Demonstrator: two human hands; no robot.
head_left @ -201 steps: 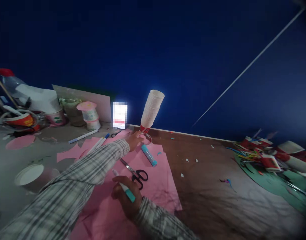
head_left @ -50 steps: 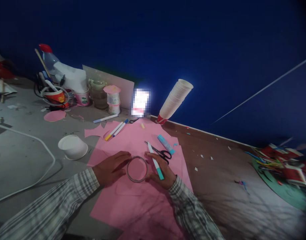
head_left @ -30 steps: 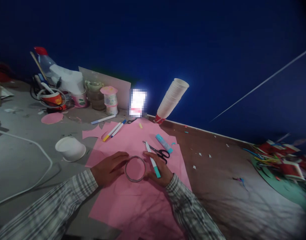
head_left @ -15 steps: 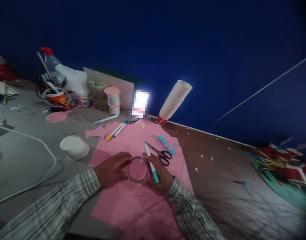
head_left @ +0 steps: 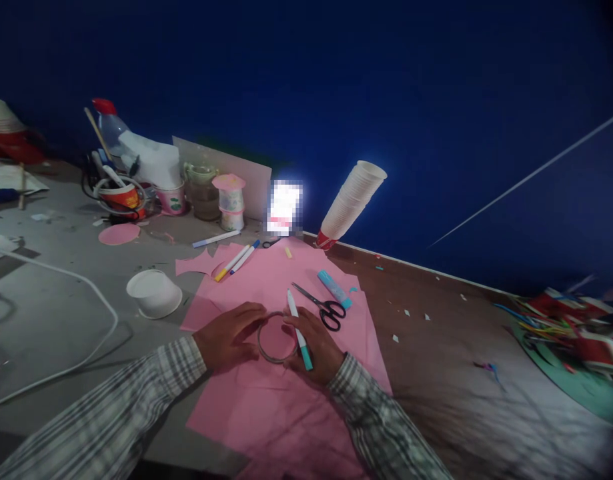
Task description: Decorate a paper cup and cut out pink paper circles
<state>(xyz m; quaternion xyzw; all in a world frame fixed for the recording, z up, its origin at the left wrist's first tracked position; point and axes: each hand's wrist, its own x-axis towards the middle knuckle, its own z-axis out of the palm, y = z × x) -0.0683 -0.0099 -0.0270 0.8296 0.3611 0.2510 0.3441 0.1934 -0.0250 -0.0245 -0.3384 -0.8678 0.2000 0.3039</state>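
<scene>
A thin round ring (head_left: pixel 264 351) lies flat on a large pink paper sheet (head_left: pixel 281 413). My left hand (head_left: pixel 229 335) rests on the ring's left rim, its fingers curved over it and pressing it down. My right hand (head_left: pixel 316 347) sits against the ring's right side and grips a white marker with a teal end (head_left: pixel 299 331), its tip pointing up and away from me. Black-handled scissors (head_left: pixel 322 308) and a blue glue stick (head_left: pixel 334 289) lie just beyond my right hand on the pink paper.
An upturned white cup (head_left: pixel 153 293) stands left of the sheet, with a white cable (head_left: pixel 81 287) further left. Markers (head_left: pixel 236 259), decorated cups (head_left: pixel 229 200), a tilted stack of paper cups (head_left: pixel 351 203) and a glowing phone (head_left: pixel 283 208) line the blue wall. Paper scraps (head_left: pixel 566 320) pile up at right.
The marker in my right hand has swung closer to the ring's right edge. Both hands stay on the ring; earlier my left hand reached toward the cup stack.
</scene>
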